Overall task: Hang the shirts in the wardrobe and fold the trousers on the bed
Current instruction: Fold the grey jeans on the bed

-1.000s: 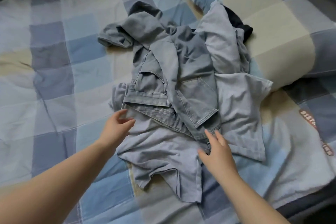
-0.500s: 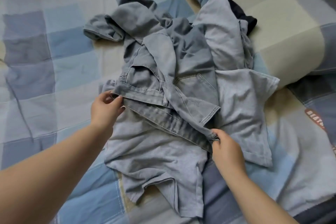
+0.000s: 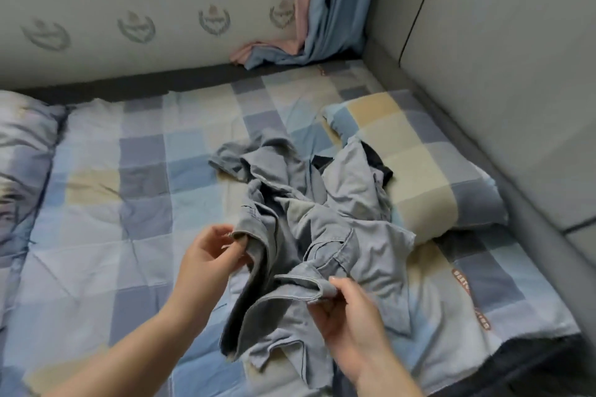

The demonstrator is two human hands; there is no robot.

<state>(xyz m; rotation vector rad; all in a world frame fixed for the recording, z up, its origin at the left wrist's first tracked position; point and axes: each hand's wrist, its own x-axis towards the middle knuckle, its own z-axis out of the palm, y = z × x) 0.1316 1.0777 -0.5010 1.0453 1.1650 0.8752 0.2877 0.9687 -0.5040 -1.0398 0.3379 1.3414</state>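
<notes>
Checked bedding in blue, grey and cream is covering the bed (image 3: pixel 106 203), and a bunched quilt (image 3: pixel 22 164) is lying along the left edge, cut off by the frame so its extent is hard to judge. Next, the left hand (image 3: pixel 206 255) is pinching one end of a waistband between thumb and fingertips, fingers curled, with the forearm running out of the lower left corner. That waistband belongs to the grey denim trousers (image 3: pixel 274 267), which are being held just above the mattress while their legs are trailing back into the heap. Underneath and behind them, pale grey shirts (image 3: pixel 351 193) are lying crumpled together; where one garment ends and another begins is not clear, and a dark piece (image 3: pixel 377 164) is only peeking out at the far side. The right hand (image 3: pixel 348 316) is gripping the other end of the waistband, fingers curled round the denim, wrist leaving the bottom edge. A checked pillow (image 3: pixel 429 171) is lying just beside the heap on the right, partly covered by the clothes. Blue and pink curtains (image 3: pixel 322 10) are hanging in the corner, touching the bed's far edge.
</notes>
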